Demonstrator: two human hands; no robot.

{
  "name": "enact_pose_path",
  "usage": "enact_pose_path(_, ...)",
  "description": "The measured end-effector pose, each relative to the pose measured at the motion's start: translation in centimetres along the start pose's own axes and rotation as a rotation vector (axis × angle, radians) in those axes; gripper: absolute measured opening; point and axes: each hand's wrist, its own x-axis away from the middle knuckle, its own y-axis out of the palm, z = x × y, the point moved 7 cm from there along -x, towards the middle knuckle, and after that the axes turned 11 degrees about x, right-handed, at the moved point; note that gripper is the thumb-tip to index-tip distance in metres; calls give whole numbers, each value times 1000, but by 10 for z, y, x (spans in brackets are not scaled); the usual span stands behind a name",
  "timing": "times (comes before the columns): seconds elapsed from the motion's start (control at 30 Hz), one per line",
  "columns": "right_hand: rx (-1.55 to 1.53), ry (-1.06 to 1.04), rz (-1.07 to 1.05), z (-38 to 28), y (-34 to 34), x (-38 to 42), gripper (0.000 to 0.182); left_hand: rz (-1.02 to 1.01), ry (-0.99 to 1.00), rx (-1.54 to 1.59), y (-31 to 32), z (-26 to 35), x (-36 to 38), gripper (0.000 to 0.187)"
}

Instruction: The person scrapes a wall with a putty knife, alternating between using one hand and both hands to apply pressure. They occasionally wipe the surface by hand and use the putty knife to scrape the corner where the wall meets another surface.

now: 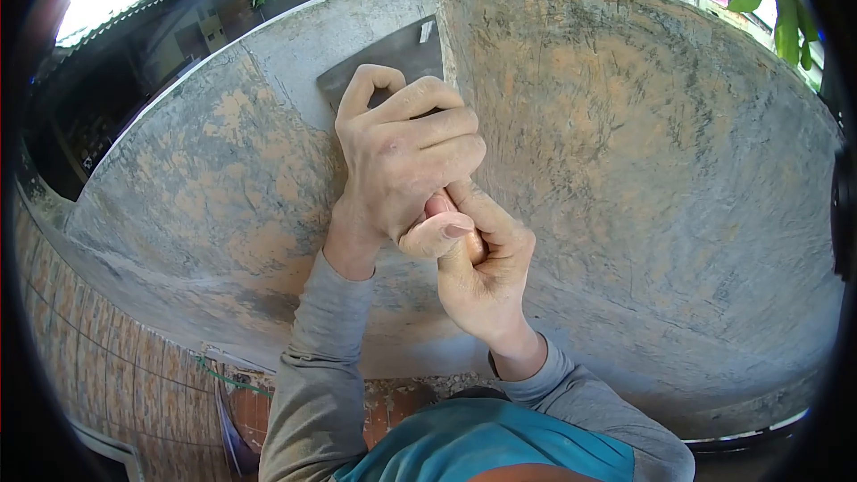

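Note:
A wide, dark-grey putty knife (393,58) lies with its broad blade against the upper part of a patchy wall. Its blade carries a small pale mark near the right corner. My left hand (406,143) is closed around the handle just below the blade, knuckles up and fingers curled. Lower down and to the right, my right hand (491,272) is closed too, its fingers wrapped at the lower end of the grip, touching my left thumb. Most of the handle is hidden by both hands. Pale dust covers my skin.
The curved-looking wall (625,170) has peeling, orange-and-grey patches, with a smoother grey strip (312,40) by the blade. Leaves (777,0) hang over its top edge. A dark roofed space (134,80) lies beyond at left. Brown tiles (116,366) and a green hose (228,379) are at lower left.

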Motion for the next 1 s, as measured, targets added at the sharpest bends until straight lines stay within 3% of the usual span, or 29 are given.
enact_pose_path(0.1,-4,-3,4,-4,-1,2,27,113,17,47,7,8,4,62)
enact_pose_path(0.2,19,-22,14,-2,3,-7,29,34,38,12,1,-6,-4,62)
enact_pose_path(0.4,14,-1,-7,-6,-1,-16,33,104,6,39,4,-5,-9,60)
enact_pose_path(0.53,-3,-26,-51,-8,-5,-5,36,48,24,64,-1,3,-14,57)
enact_pose_path(0.67,102,-35,-65,16,-10,37,42,-112,-67,113,14,25,31,55)
enact_pose_path(0.77,269,-172,-13,14,-22,40,50,231,-61,-82,3,49,51,48)
enact_pose_path(0.87,419,-260,47,-6,-25,23,58,328,-80,-182,-29,60,67,43)
enact_pose_path(1.0,600,-339,133,-11,-15,-2,61,423,-286,-202,-64,59,87,45)
